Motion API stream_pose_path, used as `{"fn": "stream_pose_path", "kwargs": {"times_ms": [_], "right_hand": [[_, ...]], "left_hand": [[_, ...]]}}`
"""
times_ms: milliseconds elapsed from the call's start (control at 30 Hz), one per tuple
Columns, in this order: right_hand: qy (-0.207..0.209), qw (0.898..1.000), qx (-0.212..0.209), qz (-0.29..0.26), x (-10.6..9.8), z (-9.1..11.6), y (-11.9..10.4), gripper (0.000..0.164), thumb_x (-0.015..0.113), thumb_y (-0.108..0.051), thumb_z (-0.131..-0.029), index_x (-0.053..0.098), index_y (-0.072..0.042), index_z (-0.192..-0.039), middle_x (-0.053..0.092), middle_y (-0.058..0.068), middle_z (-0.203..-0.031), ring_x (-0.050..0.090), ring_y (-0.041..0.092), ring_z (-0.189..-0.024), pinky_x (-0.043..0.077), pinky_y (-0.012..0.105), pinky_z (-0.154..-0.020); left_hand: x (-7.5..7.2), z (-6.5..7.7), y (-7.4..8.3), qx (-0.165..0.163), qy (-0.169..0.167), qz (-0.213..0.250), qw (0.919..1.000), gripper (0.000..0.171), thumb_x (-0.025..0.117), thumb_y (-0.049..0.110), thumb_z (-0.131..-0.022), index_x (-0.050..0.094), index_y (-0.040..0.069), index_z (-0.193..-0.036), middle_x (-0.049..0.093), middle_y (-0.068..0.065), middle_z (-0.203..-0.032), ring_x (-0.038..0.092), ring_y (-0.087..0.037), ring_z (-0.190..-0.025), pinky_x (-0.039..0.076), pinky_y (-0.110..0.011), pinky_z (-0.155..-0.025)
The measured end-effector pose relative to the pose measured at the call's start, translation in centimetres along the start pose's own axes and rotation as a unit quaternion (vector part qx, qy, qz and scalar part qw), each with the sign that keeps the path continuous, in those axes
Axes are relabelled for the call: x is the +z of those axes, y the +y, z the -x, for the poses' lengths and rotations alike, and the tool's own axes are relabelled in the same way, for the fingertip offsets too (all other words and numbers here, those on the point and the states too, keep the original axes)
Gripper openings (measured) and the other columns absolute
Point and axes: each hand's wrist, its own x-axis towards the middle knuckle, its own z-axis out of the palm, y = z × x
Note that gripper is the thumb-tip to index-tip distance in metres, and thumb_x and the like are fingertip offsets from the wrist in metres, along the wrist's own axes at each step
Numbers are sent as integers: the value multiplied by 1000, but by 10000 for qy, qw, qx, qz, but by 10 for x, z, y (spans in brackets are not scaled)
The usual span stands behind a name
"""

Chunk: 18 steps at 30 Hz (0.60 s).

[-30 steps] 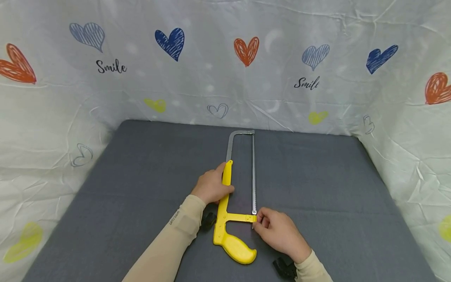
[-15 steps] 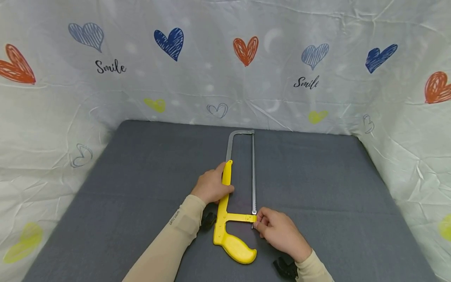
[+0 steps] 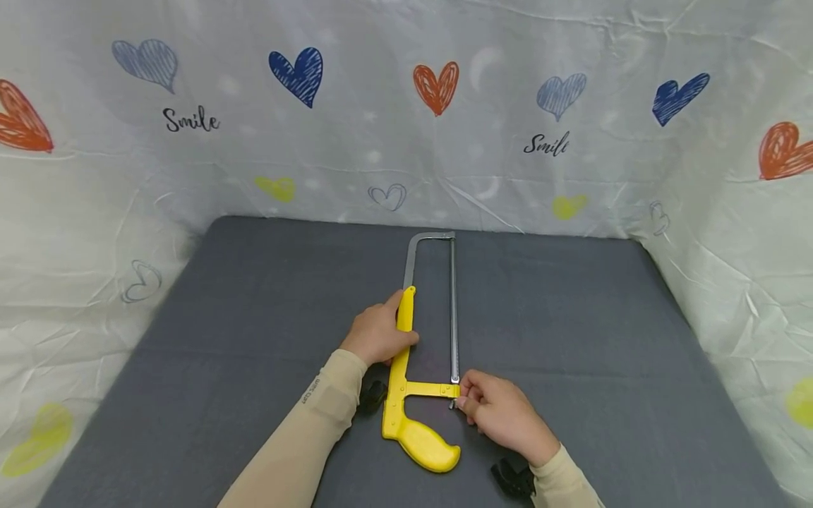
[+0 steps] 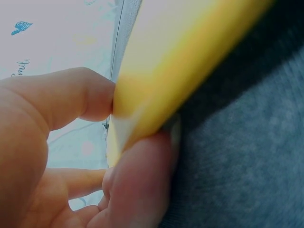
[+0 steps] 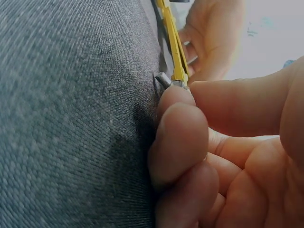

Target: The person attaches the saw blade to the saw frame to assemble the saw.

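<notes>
A hacksaw with a yellow frame (image 3: 398,381) lies on the grey cloth, its handle (image 3: 428,446) toward me and its metal bow at the far end. Its blade (image 3: 454,317) runs along the right side. My left hand (image 3: 379,333) grips the frame's yellow spine; in the left wrist view, thumb and fingers sit on both sides of the yellow bar (image 4: 166,61). At the near blade end, my right hand (image 3: 502,409) pinches the small metal wing nut (image 5: 163,80) beside the yellow crosspiece (image 3: 432,389). Part of the nut is hidden behind the fingertips.
Grey cloth (image 3: 571,317) covers the table around the saw. A pale curtain (image 3: 356,141) printed with hearts and "Smile" hangs behind and at both sides. Each wrist carries a black camera, the right one (image 3: 511,480) low on the cloth.
The wing nut's metal end below the crosspiece shows at a different angle, and the right fingertips have shifted slightly. The left hand keeps its grip. The whole head view has drifted a little.
</notes>
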Motion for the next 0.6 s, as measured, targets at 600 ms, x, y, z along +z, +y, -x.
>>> {"fn": "stream_pose_path", "kwargs": {"times_ms": [600], "right_hand": [[80, 9996, -256, 131, 1, 2, 1, 11, 72, -18, -100, 65, -18, -91, 58, -9, -66, 57, 8, -52, 41, 26, -50]], "left_hand": [[3, 3, -2, 65, 73, -79, 9999, 95, 77, 27, -94, 27, 13, -173, 64, -24, -128, 64, -23, -56, 57, -29, -52]]}}
